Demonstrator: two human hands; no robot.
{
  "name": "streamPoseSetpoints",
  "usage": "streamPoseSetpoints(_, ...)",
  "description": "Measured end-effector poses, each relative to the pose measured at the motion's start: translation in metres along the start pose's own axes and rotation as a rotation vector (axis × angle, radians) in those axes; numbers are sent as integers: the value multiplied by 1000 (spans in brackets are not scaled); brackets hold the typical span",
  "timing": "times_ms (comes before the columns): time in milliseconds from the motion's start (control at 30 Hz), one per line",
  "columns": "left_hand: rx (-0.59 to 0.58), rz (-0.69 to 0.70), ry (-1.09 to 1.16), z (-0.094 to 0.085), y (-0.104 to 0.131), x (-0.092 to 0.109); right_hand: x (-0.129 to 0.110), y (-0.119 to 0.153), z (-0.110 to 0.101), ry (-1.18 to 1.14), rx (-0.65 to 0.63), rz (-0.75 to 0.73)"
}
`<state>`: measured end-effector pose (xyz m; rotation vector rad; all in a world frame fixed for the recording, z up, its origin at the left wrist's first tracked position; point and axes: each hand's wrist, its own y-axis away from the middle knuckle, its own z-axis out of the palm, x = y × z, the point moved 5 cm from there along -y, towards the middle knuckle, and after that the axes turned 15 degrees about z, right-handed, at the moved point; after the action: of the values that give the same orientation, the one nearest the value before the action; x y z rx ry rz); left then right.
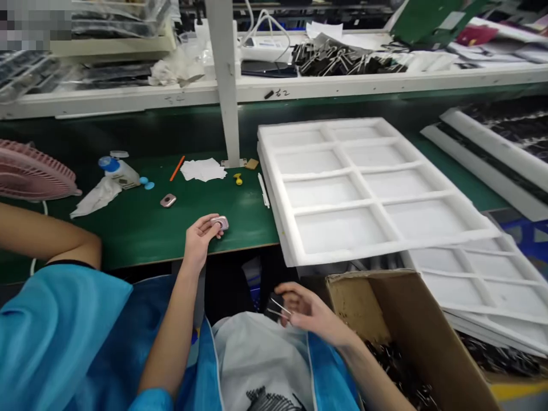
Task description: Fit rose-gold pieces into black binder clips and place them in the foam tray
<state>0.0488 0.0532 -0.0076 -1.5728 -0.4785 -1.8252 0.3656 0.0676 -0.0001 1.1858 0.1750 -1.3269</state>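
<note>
My left hand (pixel 201 237) pinches a small pinkish rounded piece (pixel 220 222) with a dark round centre, just above the front edge of the green table (pixel 145 234). A similar piece (pixel 168 200) lies on the table, up and left of that hand. Over my lap, my right hand (pixel 306 311) holds a black binder clip (pixel 276 307) with metal wire handles. The clip is slightly blurred and apart from the left hand's piece. Below my right forearm stands a cardboard box (pixel 432 319) with many black clips inside.
White foam trays (pixel 377 200) with compartments are stacked on the right. An orange stick (pixel 177 168), paper scraps (pixel 203 170), a yellow item (pixel 238 179) and a blue-capped bottle (pixel 124 172) lie on the table. A person's arm (pixel 51 234) and a pink fan (pixel 32 171) are at left.
</note>
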Motion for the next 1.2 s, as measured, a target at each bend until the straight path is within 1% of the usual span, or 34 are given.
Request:
streamPoseSetpoints(33,-3,-11,16,-2,4,1,-7,-23,11,-45,21,-63)
streamPoseSetpoints(100,-3,-26,45,-7,9,2,-25,-64,25,-67,94,-180)
streamPoseSetpoints(200,17,-28,112,-14,10,1,-54,-110,33,-34,200,-315)
streamPoseSetpoints(300,46,-39,194,-19,7,-1,-78,-138,30,55,263,-407)
streamPoseSetpoints(367,54,-60,224,-20,7,-2,-86,-149,25,141,282,-451)
streamPoseSetpoints(433,62,-74,234,-20,8,-1,-89,-156,20,222,287,-489)
streamPoseSetpoints(567,74,-56,204,-19,11,1,-87,-159,14,344,322,-528)
streamPoseSetpoints(767,-5,-34,89,-15,13,-1,-85,-152,15,484,380,-569)
streamPoseSetpoints(900,-23,-24,70,-14,12,0,-88,-156,14,494,375,-579)
streamPoseSetpoints(1000,-23,-30,49,-15,10,3,-89,-156,24,466,361,-551)
streamPoseSetpoints(1067,-17,-43,35,-16,10,6,-86,-146,35,429,373,-506)
streamPoseSetpoints(1133,9,-40,29,-17,10,11,-77,-123,42,417,362,-448)
streamPoseSetpoints(1167,33,-28,28,-18,9,13,-71,-108,43,445,320,-413)
streamPoseSetpoints(1200,51,-19,28,-19,7,14,-63,-92,42,495,237,-374)
